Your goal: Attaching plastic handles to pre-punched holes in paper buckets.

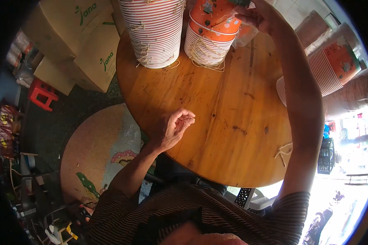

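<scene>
My left hand [177, 128] is over the near left edge of the round wooden table, fingers curled together, with nothing visible in them. My right arm stretches to the far side, where my right hand [258, 17] grips the upper side of an orange paper bucket [204, 17] with a printed pattern. That bucket tops a nested stack of white-rimmed paper buckets [208, 50], with loose string handles hanging around it. The far ends of my right fingers are partly cut off by the picture's rim. Left of it stands a taller stack of paper buckets [156, 38], also with strings.
Cardboard boxes [79, 51] and a red plastic stool [43, 94] stand at left. Near them is a round patterned tabletop [96, 151]. More nested buckets [315, 73] lie at the right. A piece of string [283, 153] rests on the wooden table [216, 134].
</scene>
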`<state>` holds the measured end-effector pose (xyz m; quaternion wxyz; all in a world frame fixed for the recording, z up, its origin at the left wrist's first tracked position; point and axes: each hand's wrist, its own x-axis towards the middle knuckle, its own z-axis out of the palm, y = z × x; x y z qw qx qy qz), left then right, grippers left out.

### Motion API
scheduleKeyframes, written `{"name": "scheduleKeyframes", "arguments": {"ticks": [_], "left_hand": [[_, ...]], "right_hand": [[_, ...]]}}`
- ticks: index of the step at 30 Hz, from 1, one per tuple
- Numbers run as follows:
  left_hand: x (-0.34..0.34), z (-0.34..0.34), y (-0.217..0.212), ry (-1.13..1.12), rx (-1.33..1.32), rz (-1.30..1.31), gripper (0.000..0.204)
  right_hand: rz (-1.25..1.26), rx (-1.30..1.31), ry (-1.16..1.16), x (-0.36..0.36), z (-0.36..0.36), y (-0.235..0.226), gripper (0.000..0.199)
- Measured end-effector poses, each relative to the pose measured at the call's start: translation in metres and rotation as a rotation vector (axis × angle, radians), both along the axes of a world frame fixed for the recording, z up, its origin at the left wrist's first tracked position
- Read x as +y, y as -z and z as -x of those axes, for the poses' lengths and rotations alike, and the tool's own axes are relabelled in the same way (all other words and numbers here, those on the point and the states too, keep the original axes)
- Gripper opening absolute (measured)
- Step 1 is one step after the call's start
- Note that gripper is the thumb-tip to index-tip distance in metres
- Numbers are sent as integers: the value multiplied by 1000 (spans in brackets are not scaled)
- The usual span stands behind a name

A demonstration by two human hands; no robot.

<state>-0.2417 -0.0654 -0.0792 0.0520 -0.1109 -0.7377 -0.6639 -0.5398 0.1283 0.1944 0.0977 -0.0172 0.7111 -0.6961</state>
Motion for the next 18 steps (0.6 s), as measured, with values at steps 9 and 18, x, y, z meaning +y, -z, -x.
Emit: {"name": "scheduleKeyframes", "arguments": {"ticks": [9, 18], "left_hand": [[-7, 129, -43, -276, 437, 200, 48], [-1, 221, -57, -481, 661, 433, 87]], "right_hand": [[-8, 55, 13, 10, -21, -1, 61], [-18, 55, -37, 21, -15, -9, 56]]}}
